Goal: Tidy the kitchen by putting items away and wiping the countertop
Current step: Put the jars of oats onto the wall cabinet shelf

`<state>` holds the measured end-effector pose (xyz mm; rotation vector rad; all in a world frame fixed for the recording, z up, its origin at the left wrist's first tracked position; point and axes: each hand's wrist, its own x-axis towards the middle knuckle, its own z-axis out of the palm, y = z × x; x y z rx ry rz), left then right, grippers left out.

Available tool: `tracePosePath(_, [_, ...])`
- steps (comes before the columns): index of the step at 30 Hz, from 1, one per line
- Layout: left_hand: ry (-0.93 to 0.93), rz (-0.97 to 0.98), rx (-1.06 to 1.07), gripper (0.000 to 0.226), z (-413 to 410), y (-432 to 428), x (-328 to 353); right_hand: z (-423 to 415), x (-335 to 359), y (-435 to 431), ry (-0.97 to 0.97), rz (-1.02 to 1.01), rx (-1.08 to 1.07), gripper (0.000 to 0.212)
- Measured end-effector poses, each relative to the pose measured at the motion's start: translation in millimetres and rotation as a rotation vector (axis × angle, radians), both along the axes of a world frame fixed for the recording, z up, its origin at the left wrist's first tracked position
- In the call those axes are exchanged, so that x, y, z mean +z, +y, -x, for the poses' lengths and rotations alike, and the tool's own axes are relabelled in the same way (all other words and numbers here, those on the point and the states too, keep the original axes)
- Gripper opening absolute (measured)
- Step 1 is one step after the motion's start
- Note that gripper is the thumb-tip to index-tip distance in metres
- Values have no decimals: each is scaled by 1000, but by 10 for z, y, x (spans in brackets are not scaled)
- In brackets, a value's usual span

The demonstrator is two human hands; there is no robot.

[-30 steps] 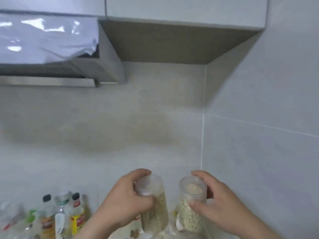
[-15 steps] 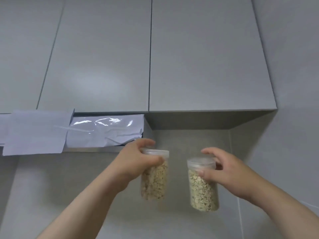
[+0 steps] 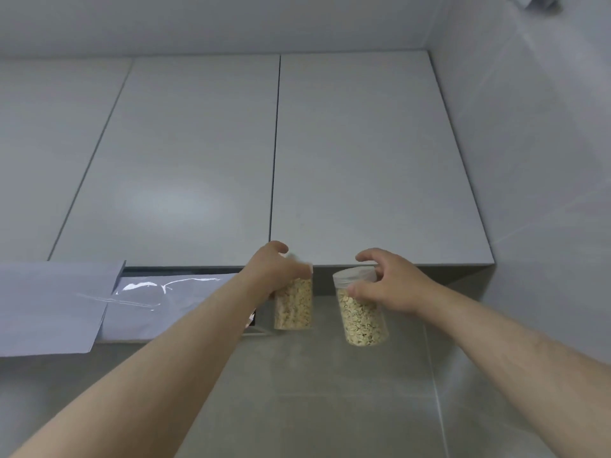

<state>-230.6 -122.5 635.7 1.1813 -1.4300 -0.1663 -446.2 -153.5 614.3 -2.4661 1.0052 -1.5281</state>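
White paper [image 3: 49, 309] is seen at the left edge, mid-height, overlapping a hood [image 3: 158, 302] wrapped in shiny film. Closed grey cabinets fill the upper centre: left door [image 3: 185, 166] and right door [image 3: 363, 160], split by a thin seam. The left hand [image 3: 274, 272] is raised at centre, just under the seam's lower end. Its fingers are wrapped round the top of the left jar [image 3: 293, 305]. This jar is clear, filled with oat-like flakes, and held upright in the air below the cabinet edge; the lid is blurred. Just right of it, not touching, the right jar [image 3: 362, 315], with the same flakes and a pale lid, is held slightly tilted. It is grasped at the lid by the right hand [image 3: 386, 285], thumb on the front, index finger lifted above. A tiled wall [image 3: 314, 391] fills the lower centre and a side wall [image 3: 545, 160] the right.
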Motion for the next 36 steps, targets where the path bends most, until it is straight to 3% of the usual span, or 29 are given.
tracePosePath(4, [-27, -30, 32, 56, 29, -43, 64, -48, 85, -85, 34, 26, -55, 74])
tracePosePath(8, [-38, -9, 24, 66, 50, -81, 68, -67, 85, -145, 76, 19, -118, 78])
tracePosePath(12, [-16, -16, -35, 59, 99, -93, 64, -56, 69, -178, 75, 1, -128, 79])
tracePosePath(21, [81, -10, -118, 84, 61, -77, 42, -49, 60, -141, 46, 2, -132, 77])
tracePosePath(29, [203, 110, -151, 69, 85, -87, 4, -6, 75, -104, 9, -1, -133, 76])
tracePosePath(36, [137, 198, -218, 57, -4, 183, -137, 82, 150, -9, -11, 10, -95, 81])
